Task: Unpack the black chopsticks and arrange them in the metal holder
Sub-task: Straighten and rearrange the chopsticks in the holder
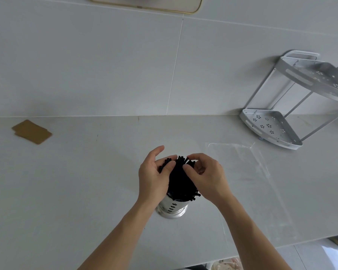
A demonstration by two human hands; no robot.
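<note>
A bunch of black chopsticks (180, 180) stands upright in a shiny perforated metal holder (172, 208) on the pale counter, near the middle of the view. My left hand (154, 178) cups the bunch from the left, fingers on the top ends. My right hand (207, 176) presses against the right side, with its fingertips pinching some of the upper tips. Both hands hide much of the holder's rim.
An empty clear plastic bag (240, 168) lies flat to the right of the holder. A white two-tier corner rack (275, 125) stands at the back right. Brown cardboard cards (31, 131) lie at the far left. The counter's front edge (281, 247) runs at lower right.
</note>
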